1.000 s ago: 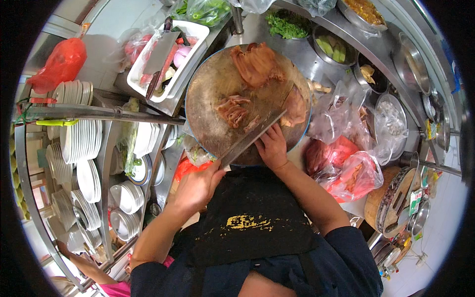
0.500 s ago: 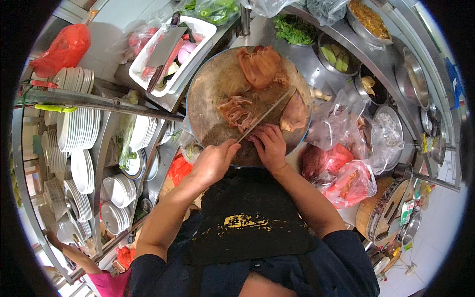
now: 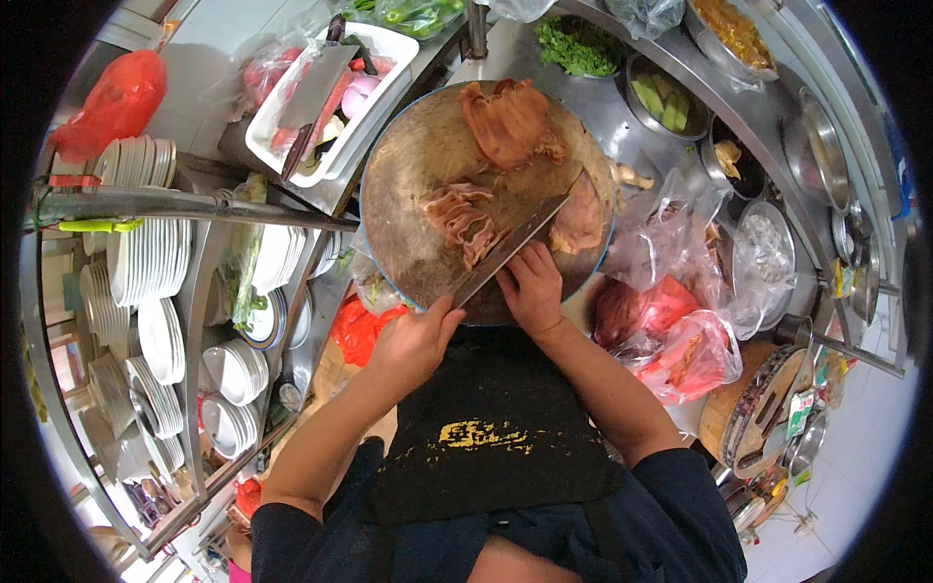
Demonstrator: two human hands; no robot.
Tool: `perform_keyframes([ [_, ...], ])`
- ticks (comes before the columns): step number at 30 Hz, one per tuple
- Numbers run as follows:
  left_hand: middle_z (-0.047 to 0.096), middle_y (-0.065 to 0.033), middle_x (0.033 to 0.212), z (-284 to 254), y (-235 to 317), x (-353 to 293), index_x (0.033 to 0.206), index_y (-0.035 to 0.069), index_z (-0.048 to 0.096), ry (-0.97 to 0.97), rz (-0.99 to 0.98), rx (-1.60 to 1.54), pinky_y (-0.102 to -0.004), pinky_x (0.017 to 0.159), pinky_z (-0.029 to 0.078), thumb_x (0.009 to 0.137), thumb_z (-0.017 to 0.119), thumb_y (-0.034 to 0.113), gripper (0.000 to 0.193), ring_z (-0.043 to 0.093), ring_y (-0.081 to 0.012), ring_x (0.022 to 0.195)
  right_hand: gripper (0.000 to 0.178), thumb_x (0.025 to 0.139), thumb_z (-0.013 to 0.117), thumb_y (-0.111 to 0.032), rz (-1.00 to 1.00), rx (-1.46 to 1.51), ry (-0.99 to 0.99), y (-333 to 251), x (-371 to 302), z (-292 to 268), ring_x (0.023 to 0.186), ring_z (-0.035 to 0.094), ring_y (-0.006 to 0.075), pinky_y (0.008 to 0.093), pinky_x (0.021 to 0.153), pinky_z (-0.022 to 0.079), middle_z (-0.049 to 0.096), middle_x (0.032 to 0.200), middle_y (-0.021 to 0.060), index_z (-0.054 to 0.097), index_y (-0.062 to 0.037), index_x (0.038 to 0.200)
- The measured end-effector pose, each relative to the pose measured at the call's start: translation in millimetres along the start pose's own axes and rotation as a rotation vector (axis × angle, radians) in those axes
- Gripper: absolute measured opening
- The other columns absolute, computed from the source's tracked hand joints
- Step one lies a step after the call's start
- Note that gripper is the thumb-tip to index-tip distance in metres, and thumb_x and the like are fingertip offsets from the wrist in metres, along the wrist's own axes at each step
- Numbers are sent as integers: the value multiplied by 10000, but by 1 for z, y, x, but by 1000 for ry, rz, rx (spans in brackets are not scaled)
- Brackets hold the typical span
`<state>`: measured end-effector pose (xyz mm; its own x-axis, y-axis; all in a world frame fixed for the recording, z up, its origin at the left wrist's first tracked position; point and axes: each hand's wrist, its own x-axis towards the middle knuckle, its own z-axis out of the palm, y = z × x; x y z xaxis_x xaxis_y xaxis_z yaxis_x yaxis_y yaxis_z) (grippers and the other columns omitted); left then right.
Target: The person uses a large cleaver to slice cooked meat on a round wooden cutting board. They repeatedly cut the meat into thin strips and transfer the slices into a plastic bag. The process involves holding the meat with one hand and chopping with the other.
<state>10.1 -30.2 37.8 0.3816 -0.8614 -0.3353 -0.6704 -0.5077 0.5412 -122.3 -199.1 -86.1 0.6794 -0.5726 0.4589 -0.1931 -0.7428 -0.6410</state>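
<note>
My left hand (image 3: 418, 342) is closed round the handle of a kitchen knife (image 3: 510, 255), whose blade lies slanted over a round wooden chopping board (image 3: 398, 185). Close against the blade's near side, my right hand (image 3: 533, 289) is bent with fingers together; whatever lies under the fingertips is hidden. Thin slices of meat (image 3: 459, 222) are heaped left of the blade. A large brownish slab of meat (image 3: 510, 124) rests at the board's far side, and a paler piece (image 3: 580, 222) lies at the right, beyond my right hand.
Left of the board, a white tray (image 3: 260, 146) holds vegetables with a cleaver (image 3: 318, 89) across it. Stacked white plates (image 3: 151, 260) fill the rack at left. Right are plastic bags (image 3: 671, 335), a bowl of green pieces (image 3: 666, 102) and another wooden block (image 3: 743, 408). Leafy greens (image 3: 580, 47) lie behind.
My left hand has drawn the knife back toward me and slightly left, and more of the blade's face shows. At lower left, another person's arm has mostly left the view.
</note>
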Motion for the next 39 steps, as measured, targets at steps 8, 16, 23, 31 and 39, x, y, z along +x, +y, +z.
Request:
perform_keyframes([
  [8, 713, -277, 930, -19, -19, 13, 1241, -13, 649, 66, 169, -76, -526, 746, 557, 1069, 550, 245, 326, 708, -458, 828, 211, 811, 774, -60, -34, 11, 19, 0, 3, -4, 1055, 628, 367, 444, 906, 537, 695, 1080, 113, 719, -51, 1014],
  [16, 704, -276, 838, -29, -4, -43, 1272, 77, 627, -81, -39, 11, -573, 684, 551, 1061, 568, 346, 346, 705, -467, 772, 205, 795, 768, -55, 1, -33, -8, -2, 0, -5, 1061, 623, 367, 445, 912, 547, 681, 1049, 127, 709, -33, 990],
  [23, 708, -262, 822, 8, 2, 21, 1229, 34, 669, -13, -21, -61, -541, 721, 551, 1078, 531, 323, 354, 704, -466, 777, 184, 814, 762, -54, -17, -31, -8, 1, 1, -5, 1067, 623, 370, 446, 910, 547, 675, 1031, 130, 704, -28, 986],
  [31, 706, -280, 849, -18, -15, -14, 1211, 25, 664, 45, 126, -110, -555, 712, 554, 1061, 569, 315, 340, 699, -475, 795, 195, 813, 772, -44, -25, -17, 33, 0, -2, -3, 1069, 624, 366, 445, 905, 547, 678, 1054, 126, 697, -29, 992],
  [39, 710, -291, 892, 4, 4, 8, 1266, 11, 640, -69, -58, -83, -557, 752, 547, 1080, 532, 336, 389, 697, -487, 849, 192, 797, 771, -32, -20, -14, -22, -1, -1, -6, 1063, 626, 363, 445, 908, 545, 679, 1052, 123, 685, -38, 969],
])
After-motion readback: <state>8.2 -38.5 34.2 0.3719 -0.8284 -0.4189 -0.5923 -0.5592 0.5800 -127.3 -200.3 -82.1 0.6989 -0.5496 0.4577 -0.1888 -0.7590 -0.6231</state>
